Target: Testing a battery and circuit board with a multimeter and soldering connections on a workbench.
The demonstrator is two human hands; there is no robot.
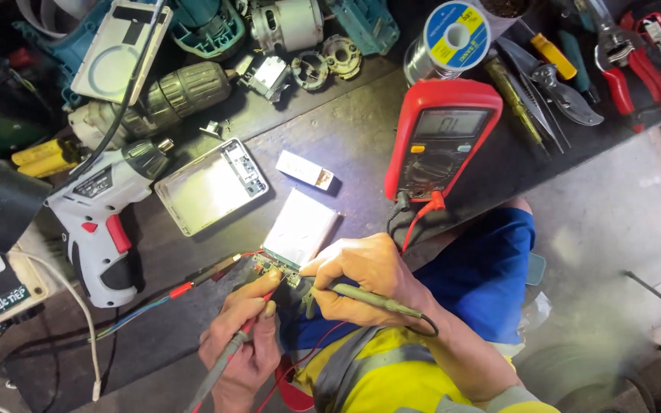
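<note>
Probes pinched in the left hand [242, 336] and right hand [361, 279] could slip and short the small circuit board [275, 268] at lower centre.

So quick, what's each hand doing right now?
Left hand: closed around a red probe, its tip at the small circuit board.
Right hand: closed around a black probe, tip at the same board.
</note>
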